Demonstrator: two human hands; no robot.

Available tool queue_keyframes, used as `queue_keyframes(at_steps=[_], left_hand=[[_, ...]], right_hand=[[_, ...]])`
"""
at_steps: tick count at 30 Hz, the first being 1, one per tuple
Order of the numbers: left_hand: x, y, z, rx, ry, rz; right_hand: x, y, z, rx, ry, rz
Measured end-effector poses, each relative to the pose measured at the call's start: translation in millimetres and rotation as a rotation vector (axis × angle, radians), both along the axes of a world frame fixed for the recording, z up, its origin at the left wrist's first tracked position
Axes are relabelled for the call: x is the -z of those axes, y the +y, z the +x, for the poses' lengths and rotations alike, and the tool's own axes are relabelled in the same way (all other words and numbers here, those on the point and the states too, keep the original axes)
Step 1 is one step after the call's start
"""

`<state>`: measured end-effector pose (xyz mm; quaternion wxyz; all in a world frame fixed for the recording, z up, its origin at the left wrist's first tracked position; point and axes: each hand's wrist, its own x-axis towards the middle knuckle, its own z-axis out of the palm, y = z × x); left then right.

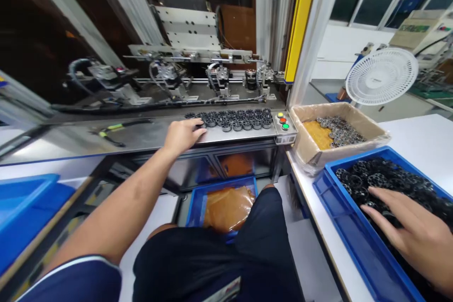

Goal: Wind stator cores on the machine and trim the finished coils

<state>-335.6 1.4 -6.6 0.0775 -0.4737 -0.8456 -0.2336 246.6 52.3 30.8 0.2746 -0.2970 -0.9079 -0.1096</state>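
My left hand is at the left end of the rows of black ring-shaped parts on the metal ledge. Its thumb and fingertips close on one black ring-shaped part, mostly covered by the fingers. Over at the right, my right hand reaches into a blue bin heaped with loose black ring-shaped parts. Its thumb and fingers are apart, with the fingertips over the heap and no part visible between them.
Buttons sit right of the rows. Behind the ledge stands machinery. A lined cardboard box holds grey parts, with a white fan beyond. Between my legs is a blue bin with amber plastic bags; another blue bin stands left.
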Motion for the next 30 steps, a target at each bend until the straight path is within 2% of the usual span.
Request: queue_keyframes(at_steps=[4, 6, 8, 10, 12, 14, 16, 19, 23, 26, 30], left_hand=[[-0.4, -3.4, 3.1, 0.063, 0.084, -0.05], [-8.9, 3.4, 13.3, 0.084, 0.137, -0.022], [-24.5, 22.8, 35.7, 0.143, 0.204, 0.055], [-45.5, 53.6, 74.6, 0.298, 0.283, 0.162], [-67.0, 91.2, 127.6, 0.517, 0.335, 0.212], [-82.5, 131.8, 185.4, 0.665, 0.361, 0.064], [-87.2, 173.5, 237.1, 0.764, 0.368, -0.06], [-73.7, 233.7, 290.3, 0.82, 0.358, -0.313], [-40.3, 293.8, 321.2, 0.849, 0.326, -0.565], [-20.7, 319.8, 328.6, 0.882, 0.305, -0.641], [-7.7, 338.4, 332.1, 0.882, 0.261, -0.702]], right_hand=[[-6.1, 9.5, 14.0, 0.18, -0.164, 0.033], [-1.5, 14.0, 18.7, 0.278, -0.277, -0.066], [5.0, 17.7, 18.2, 0.314, -0.427, -0.246], [9.3, 21.3, 13.7, 0.308, -0.536, -0.428], [9.5, 24.3, 8.4, 0.301, -0.574, -0.543], [5.8, 25.7, 4.4, 0.302, -0.58, -0.598], [-0.5, 25.1, 2.5, 0.308, -0.589, -0.622], [-11.1, 21.2, 3.0, 0.347, -0.609, -0.599], [-20.9, 14.6, 4.7, 0.382, -0.632, -0.587], [-20.8, 11.7, 3.0, 0.378, -0.655, -0.612], [-6.7, 9.9, 4.7, 0.36, -0.66, -0.547]])
